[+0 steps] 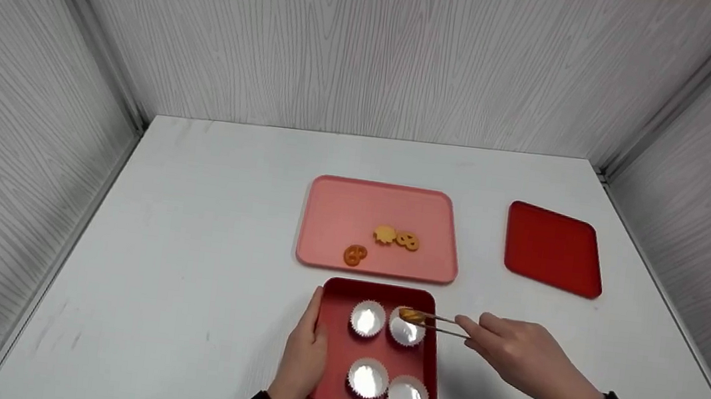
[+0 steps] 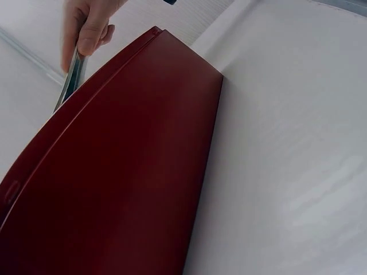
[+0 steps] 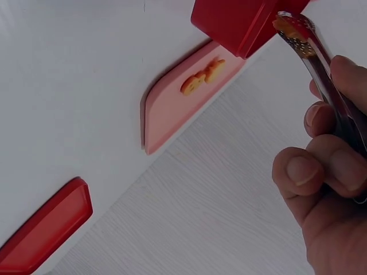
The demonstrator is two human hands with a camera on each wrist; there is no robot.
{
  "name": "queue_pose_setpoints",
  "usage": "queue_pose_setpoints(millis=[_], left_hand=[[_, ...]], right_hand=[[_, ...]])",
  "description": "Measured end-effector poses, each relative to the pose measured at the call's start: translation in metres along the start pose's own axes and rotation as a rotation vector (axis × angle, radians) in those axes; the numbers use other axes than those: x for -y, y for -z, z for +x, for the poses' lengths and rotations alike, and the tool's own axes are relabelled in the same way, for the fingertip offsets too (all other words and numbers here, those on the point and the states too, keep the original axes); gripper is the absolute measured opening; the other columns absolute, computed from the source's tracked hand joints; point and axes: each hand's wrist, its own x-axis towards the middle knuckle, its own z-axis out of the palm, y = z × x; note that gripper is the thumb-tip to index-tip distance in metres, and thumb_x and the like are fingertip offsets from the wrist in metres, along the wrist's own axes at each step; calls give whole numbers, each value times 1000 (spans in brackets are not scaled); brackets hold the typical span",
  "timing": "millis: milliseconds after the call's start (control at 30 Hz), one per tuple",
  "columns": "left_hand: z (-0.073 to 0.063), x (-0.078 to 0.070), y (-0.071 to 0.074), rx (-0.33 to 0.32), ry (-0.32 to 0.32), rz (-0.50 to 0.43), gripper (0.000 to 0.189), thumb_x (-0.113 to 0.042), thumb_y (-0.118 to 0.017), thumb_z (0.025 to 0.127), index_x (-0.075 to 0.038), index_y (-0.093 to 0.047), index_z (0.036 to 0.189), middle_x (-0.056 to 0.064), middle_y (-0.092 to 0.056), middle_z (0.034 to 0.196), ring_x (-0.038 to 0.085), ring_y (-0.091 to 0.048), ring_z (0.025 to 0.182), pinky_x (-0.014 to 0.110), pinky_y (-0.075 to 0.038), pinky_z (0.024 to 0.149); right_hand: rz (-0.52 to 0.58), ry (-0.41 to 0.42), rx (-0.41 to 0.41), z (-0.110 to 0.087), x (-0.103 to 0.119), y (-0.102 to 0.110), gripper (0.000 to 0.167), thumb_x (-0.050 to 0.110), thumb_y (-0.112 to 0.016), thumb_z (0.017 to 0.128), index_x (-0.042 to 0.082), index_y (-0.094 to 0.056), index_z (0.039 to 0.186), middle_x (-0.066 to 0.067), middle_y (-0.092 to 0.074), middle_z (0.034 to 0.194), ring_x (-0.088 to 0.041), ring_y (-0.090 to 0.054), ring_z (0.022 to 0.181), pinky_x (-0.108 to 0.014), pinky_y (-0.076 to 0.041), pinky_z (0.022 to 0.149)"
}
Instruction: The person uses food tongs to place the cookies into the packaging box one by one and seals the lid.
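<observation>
Thumb at the rim and fingers along the outer side, my left hand (image 1: 303,354) holds the left wall of a deep red box (image 1: 378,292). Inside the box stand several white paper cups (image 1: 367,380), with no treats visible in them. My right hand (image 1: 516,348) grips slim metal tongs (image 1: 447,332). Between the tips of the tongs is a small golden-brown cookie (image 1: 410,315), over the far right paper cup. In the right wrist view the tongs (image 3: 321,74) run from the curled fingers towards the box.
Behind the box lies a pink tray (image 1: 355,199) with a pale scalloped cookie (image 1: 385,234) and two pretzel-shaped cookies (image 1: 354,255). A shallow red tray (image 1: 554,249) lies at the right. Grey wood-grain panels (image 1: 373,47) wall in the back and sides of the white table.
</observation>
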Motion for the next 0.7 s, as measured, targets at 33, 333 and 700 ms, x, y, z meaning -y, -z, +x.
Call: queue_pose_setpoints(millis=[33, 333, 700], left_hand=[[0, 0, 0, -2, 3, 0, 57, -1, -35, 108, -7, -22, 164, 12, -25, 168, 29, -20, 155, 51, -21, 125], [1, 0, -1, -4, 16, -5, 57, -3, -35, 109, -9, -22, 164, 11, -25, 168, 29, -19, 155, 50, -20, 126], [1, 1, 0, -5, -3, 5, 57, -2, -35, 108, -7, -22, 164, 11, -26, 167, 28, -20, 155, 49, -20, 126]], right_hand=[[-10, -2, 12, 1, 1, -1, 42, 12, -86, 81, 10, -74, 121, 5, -55, 74, -3, -38, 53, -14, -40, 47], [-98, -20, 91, 7, 7, -5, 47, 11, -91, 73, 10, -73, 117, 3, -56, 75, -9, -48, 52, -22, -50, 50], [-175, -27, 168, 13, 12, -6, 45, 14, -90, 77, 9, -72, 117, -1, -60, 78, -13, -53, 53, -26, -53, 52]])
